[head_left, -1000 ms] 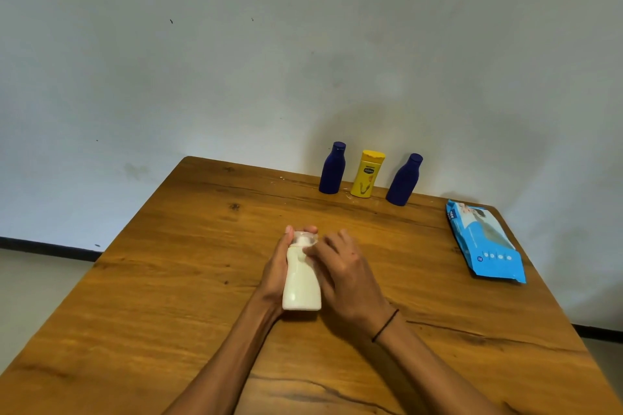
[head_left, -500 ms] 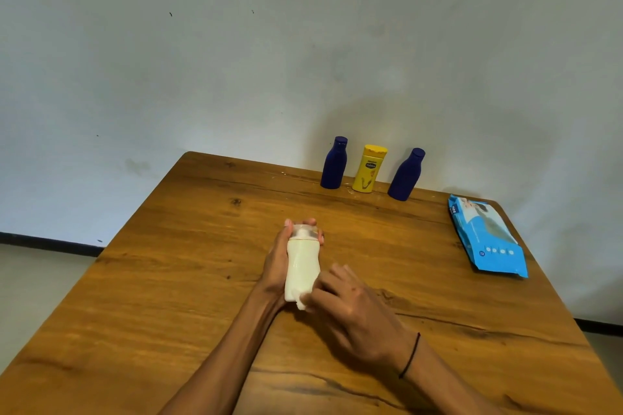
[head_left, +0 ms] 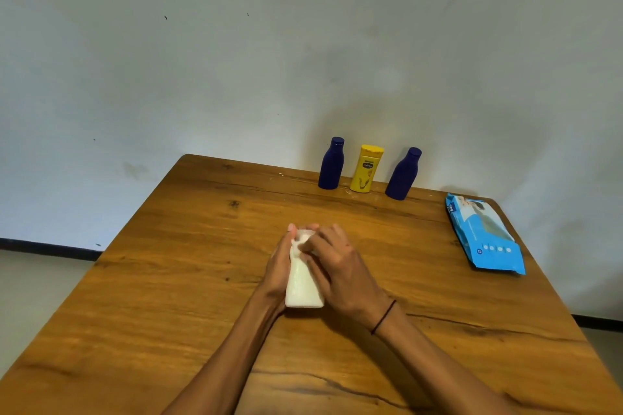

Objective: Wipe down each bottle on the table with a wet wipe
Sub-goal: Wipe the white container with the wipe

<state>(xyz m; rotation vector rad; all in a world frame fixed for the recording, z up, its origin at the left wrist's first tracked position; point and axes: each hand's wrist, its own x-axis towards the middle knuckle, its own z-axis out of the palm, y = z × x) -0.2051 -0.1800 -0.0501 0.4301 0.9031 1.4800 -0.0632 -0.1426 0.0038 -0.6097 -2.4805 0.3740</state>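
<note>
Wooden table (head_left: 168, 280): both hands, left hand (head_left: 279, 266) and right hand (head_left: 340, 271), grip white bottle (head_left: 303, 286) mid-table.

Dim, soft indoor light, greenish-grey cast. Wall (head_left: 236, 61) is brighter low left and darker toward the right and the top corners. Three bottles (head_left: 366, 168) throw one broad, faint shadow up the wall behind them, so the light comes from the front. Table (head_left: 168, 280) has a mild sheen, no hard glare. Wide-angle bend shows at the table's edges. Overall slightly soft; hands (head_left: 337, 266) slightly blurred.
</note>
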